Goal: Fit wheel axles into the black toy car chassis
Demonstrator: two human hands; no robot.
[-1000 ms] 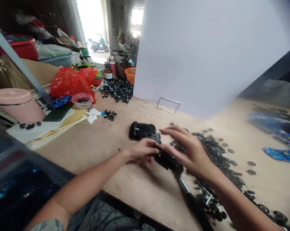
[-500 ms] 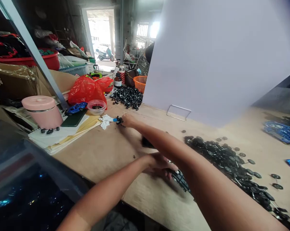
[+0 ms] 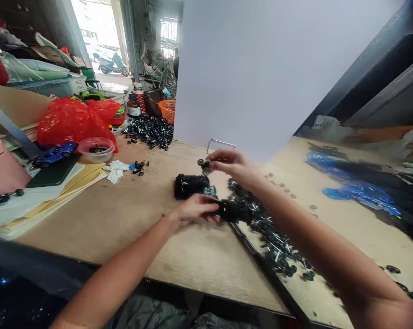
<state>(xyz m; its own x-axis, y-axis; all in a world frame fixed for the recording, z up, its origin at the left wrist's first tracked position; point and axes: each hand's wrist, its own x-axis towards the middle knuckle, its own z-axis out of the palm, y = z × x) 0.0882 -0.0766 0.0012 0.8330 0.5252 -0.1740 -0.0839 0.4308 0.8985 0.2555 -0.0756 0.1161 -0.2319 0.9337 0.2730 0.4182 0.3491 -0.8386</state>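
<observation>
My right fingers [image 3: 223, 157] pinched a small black wheel [image 3: 204, 166] above my left fingers [image 3: 199, 205], which gripped a black toy car body [image 3: 234, 211], the wheel not yet fitted.

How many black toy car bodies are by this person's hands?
2. One black toy car body sits on the pale plywood table beyond the left hand; the other is at that hand's fingertips, beside a heap of black wheels, which could hide more.
</observation>
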